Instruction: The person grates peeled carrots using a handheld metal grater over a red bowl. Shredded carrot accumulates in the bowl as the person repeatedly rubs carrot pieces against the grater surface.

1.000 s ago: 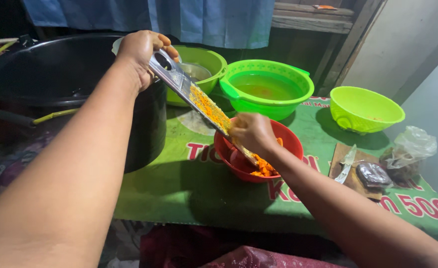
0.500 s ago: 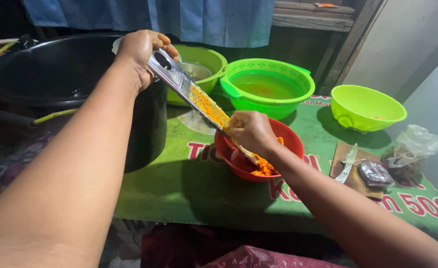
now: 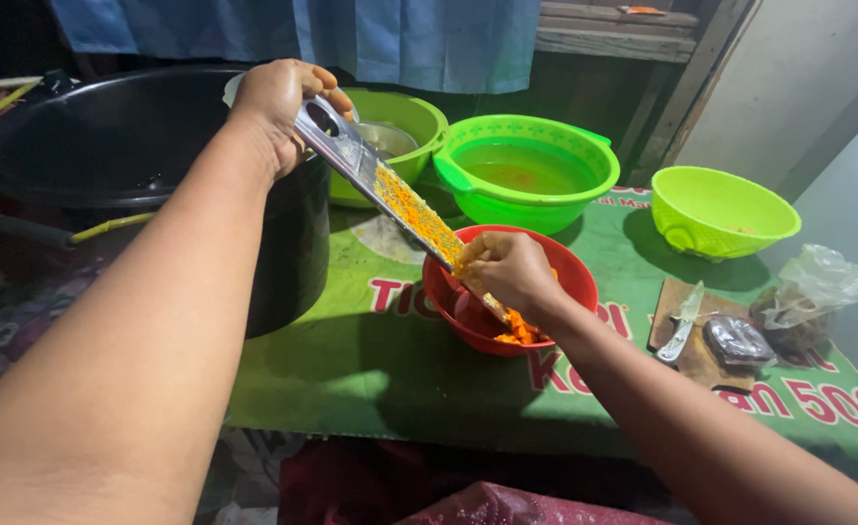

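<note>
Your left hand [image 3: 278,102] grips the top end of a flat metal grater [image 3: 390,194], fingers wrapped tight around its handle, and holds it slanting down to the right. Your right hand [image 3: 507,272] is curled shut against the lower part of the blade; whatever it presses there is hidden inside the fist, so you cannot tell its shape. The grater's face is coated with fine orange shreds from its middle down to its foot, which dips into a red bowl [image 3: 570,277]. A heap of orange gratings [image 3: 518,331] lies in that bowl, just under your right hand.

The red bowl sits on a green printed cloth [image 3: 370,369] covering the desk. To the left, a large black pot [image 3: 137,156] stands close beneath your left forearm. Behind the grater are a green bowl [image 3: 419,117] and a green colander basin [image 3: 584,175] holding orange-tinged water. Further right sits a lime green basket [image 3: 720,209]. Near it, a wooden board [image 3: 696,355] carries a small knife [image 3: 683,326], beside a crumpled plastic bag [image 3: 813,287]
</note>
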